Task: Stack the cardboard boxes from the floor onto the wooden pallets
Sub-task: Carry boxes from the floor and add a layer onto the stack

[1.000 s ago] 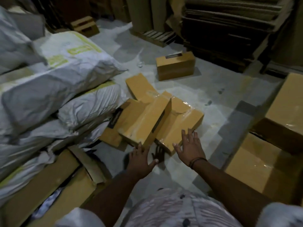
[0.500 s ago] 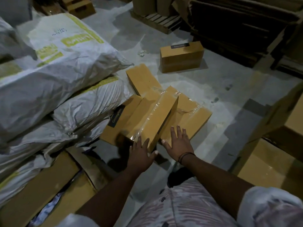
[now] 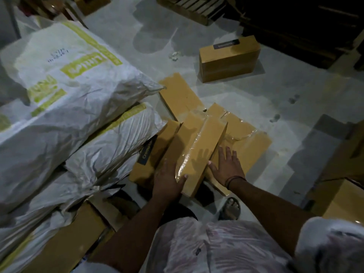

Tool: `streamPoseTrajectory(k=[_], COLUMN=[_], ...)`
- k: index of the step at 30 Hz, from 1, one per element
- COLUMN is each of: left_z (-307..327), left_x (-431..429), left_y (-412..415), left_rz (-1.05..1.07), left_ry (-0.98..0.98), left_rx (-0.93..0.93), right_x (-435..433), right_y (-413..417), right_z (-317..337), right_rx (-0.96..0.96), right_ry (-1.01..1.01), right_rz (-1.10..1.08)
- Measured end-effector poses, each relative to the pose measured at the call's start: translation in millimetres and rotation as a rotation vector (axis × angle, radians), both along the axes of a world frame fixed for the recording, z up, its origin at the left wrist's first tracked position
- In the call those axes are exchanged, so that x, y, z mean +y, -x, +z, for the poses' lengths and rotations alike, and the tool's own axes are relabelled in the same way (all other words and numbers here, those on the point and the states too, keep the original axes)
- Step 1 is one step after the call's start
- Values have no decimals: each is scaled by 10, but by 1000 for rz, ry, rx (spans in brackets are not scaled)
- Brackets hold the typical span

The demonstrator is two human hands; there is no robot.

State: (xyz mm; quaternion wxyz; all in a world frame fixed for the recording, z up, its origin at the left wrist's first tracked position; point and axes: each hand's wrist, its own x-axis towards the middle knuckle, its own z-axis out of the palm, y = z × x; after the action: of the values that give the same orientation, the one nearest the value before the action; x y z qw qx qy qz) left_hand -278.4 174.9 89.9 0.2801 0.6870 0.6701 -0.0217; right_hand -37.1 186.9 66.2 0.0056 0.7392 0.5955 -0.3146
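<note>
Down at the near end of the pile, I've got the left hand [image 3: 167, 180] onto the top box [image 3: 201, 146]: thumb hooked over its taped upper face, fingers laid along its shaded left side, so that hand is gripping the near left edge. Right hand [image 3: 226, 166] is flat, fingers straight and spread, thumb tip touching the box's right edge. It rests on the flat box [image 3: 250, 138] underneath and holds nothing.

That's the change. A second ago both hands hung short of the pile, touching nothing. Now they bracket the top box from either side, and the view has dropped in closer. I read this as the lift being set up, though the box hasn't left the pile.

The top box lies tilted across its neighbours, propped on the labelled box [image 3: 155, 154] to its left. One more box [image 3: 181, 95] sits behind them, and a lone box [image 3: 228, 58] stands well apart towards the far side of the floor [image 3: 275, 95].

White sacks [image 3: 69, 95] crowd the left edge of the floor. A wooden pallet [image 3: 189, 8] shows at the far edge, well away from the pile, so it's a carry.
</note>
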Motion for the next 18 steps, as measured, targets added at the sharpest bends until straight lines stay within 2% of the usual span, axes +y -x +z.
streamPoseTrajectory(k=[4,8,12,16,18], left_z=[-113,-601,-1377,-2243,-2605], left_x=[581,1201,1854,2494,2750], left_y=[190,439,587,560,522], left_rz=[-65,-131,-266,-410,-413], left_ry=[27,136,222,270,260], left_rx=[31,56,134,128,131], right_x=[212,490,874,1229,1392], right_y=[160,458,799,1018,1070], right_z=[-288,-731,-1423,-2219,-2536], right_rx=[31,48,71,30,12], right_ry=[78,145,226,266,251], right_rz=[-125,-283,-452,-518,-541])
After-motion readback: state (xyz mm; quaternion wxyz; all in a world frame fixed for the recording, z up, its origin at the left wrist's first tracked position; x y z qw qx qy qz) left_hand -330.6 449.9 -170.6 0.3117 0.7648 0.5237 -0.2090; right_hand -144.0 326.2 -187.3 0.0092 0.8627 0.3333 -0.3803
